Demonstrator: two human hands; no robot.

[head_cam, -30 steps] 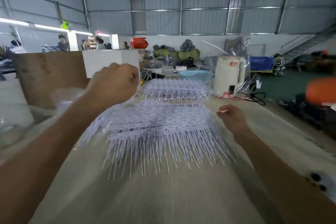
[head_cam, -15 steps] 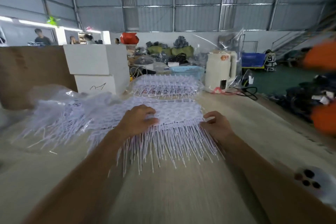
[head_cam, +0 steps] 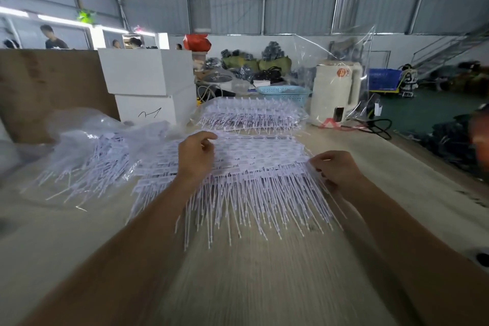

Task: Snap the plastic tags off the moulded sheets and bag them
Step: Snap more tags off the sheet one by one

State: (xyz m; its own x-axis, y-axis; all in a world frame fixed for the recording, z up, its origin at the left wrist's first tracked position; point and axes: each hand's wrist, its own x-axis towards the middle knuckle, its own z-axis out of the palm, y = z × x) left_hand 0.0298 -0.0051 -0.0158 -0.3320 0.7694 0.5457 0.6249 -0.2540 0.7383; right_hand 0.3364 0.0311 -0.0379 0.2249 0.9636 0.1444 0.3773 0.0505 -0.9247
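A stack of white moulded tag sheets [head_cam: 254, 156] lies in front of me on the table, thin stems fanning towards me. My left hand [head_cam: 194, 156] lies on the stack's left half, fingers curled at the far bar of the top sheet. My right hand [head_cam: 337, 169] pinches the sheets at the stack's right edge. A second stack of sheets [head_cam: 251, 115] sits just behind. To the left, a clear plastic bag [head_cam: 87, 140] holds loose white tags, some spilling towards me.
Two white boxes [head_cam: 148, 87] and a brown cardboard sheet [head_cam: 47, 87] stand at the back left. A blue basket [head_cam: 284, 92], a white kettle [head_cam: 336, 92] with a black cord and clear plastic film stand at the back right. The table edge runs along the right.
My left hand came down from a raised fist onto the stack, then slid to the far bar of the top sheet. My right hand stayed at the right edge.
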